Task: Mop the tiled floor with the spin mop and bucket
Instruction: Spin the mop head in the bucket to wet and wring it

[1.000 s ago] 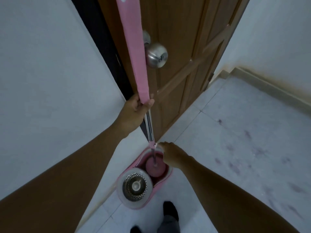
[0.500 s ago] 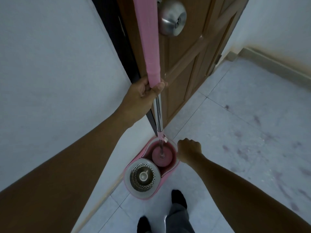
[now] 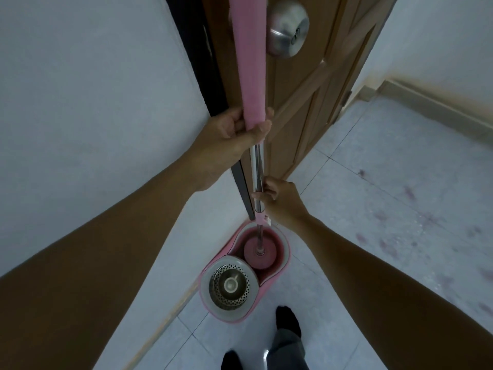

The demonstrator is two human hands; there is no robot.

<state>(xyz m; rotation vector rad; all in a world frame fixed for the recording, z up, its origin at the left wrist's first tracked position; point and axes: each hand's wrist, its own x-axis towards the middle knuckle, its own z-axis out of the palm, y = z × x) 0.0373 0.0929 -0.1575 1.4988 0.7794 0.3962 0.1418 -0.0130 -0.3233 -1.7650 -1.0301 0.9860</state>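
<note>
Both the left hand [image 3: 234, 129] and right hand [image 3: 282, 201] grip the mop pole [image 3: 257, 169].

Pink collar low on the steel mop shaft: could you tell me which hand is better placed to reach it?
Right, probably. The right hand grips the steel shaft just above the pink collar; the left hand holds the pink foam grip much higher.

Brown panelled door [image 3: 306, 102], steel knob [image 3: 289, 30]; white wall [image 3: 93, 102] left.

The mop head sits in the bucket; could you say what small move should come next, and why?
Probably lift straight up: left hand and right hand both grip the handle, and the mop head sits beside the empty spinner basket.
</note>
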